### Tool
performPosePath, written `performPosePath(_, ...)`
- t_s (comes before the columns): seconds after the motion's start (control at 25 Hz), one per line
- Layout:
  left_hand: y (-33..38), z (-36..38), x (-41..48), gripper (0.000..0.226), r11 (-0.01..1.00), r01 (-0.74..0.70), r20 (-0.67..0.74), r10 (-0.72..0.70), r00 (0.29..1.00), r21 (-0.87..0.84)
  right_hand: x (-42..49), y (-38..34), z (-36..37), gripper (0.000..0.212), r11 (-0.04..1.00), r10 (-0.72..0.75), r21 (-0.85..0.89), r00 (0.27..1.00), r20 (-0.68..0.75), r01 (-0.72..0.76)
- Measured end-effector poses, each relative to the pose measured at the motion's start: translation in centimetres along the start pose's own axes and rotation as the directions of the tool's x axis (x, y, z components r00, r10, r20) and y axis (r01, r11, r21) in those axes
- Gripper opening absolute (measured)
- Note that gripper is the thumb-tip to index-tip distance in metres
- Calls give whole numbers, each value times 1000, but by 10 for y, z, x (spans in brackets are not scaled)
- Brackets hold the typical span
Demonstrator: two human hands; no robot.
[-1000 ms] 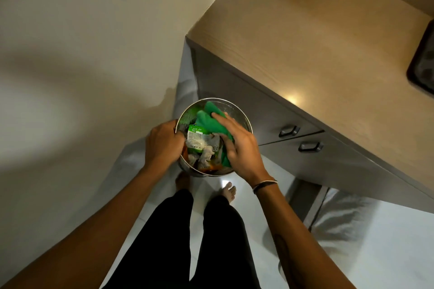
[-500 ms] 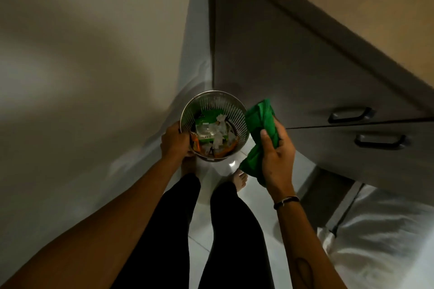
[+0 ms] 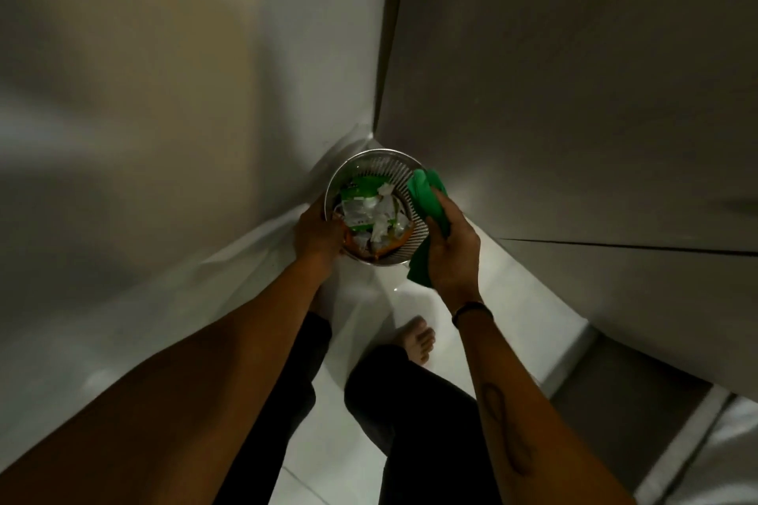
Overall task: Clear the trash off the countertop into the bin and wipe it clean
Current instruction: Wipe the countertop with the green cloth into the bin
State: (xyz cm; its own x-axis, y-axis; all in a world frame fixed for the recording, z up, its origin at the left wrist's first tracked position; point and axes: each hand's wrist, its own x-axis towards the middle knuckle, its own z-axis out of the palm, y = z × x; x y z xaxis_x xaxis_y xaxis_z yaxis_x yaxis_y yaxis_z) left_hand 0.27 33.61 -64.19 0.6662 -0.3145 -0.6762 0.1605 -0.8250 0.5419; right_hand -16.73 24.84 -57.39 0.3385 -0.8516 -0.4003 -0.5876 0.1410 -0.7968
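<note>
Bin lowered toward floor, gripped at rim by left hand. Cloth pulled out of bin, now clenched in right hand beside rim. Trash inside bin. Worktop gone from view; wiping judged next.

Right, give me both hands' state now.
Left hand: closed on the bin rim.
Right hand: closed, holding the green cloth.
</note>
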Motion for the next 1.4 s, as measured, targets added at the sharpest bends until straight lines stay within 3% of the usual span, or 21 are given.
performPosePath(0.16, -10, 15, 26, 35, 977, 44, 63, -31, 998, -210, 19, 21, 14, 45, 997, -47, -68, 999, -5, 46)
performPosePath(0.32, 1, 26, 44, 34, 983, 4, 104, 15, 994, -185, 31, 26, 16, 42, 994, -71, -80, 997, -32, 68)
performPosePath(0.48, 10, 13, 16, 51, 997, -46, 159, 54, 986, -57, 9, 4, 5, 44, 991, -84, -104, 996, -25, 81)
performPosePath(0.6, 39, -20, -42, 62, 934, -277, 142, 250, 958, 224, -24, -37, -12, 46, 986, -78, -148, 997, -22, 74)
performPosePath(0.72, 76, -65, -110, 76, 677, -528, 271, 456, 848, 513, -68, -97, -37, 47, 988, 27, -151, 999, -21, -30)
performPosePath(0.88, 159, -142, -209, 78, 344, -670, 275, 718, 639, 658, -138, -208, -91, 49, 972, -137, -198, 989, -62, 122)
performPosePath(0.96, 204, -179, -252, 77, 270, -669, 238, 789, 566, 693, -166, -264, -121, 60, 960, -198, -221, 975, -104, 171)
performPosePath(1.12, 285, -227, -323, 76, 214, -685, 187, 867, 461, 696, -206, -347, -185, 65, 929, -336, -248, 905, -262, 273)
performPosePath(1.28, 386, -224, -366, 77, 8, -785, 196, 967, 164, 620, -207, -406, -274, 77, 903, -429, -257, 761, -487, 345)
performPosePath(1.4, 462, -187, -382, 79, -92, -808, 217, 975, 45, 581, -174, -418, -374, 81, 915, -402, -297, 663, -631, 272)
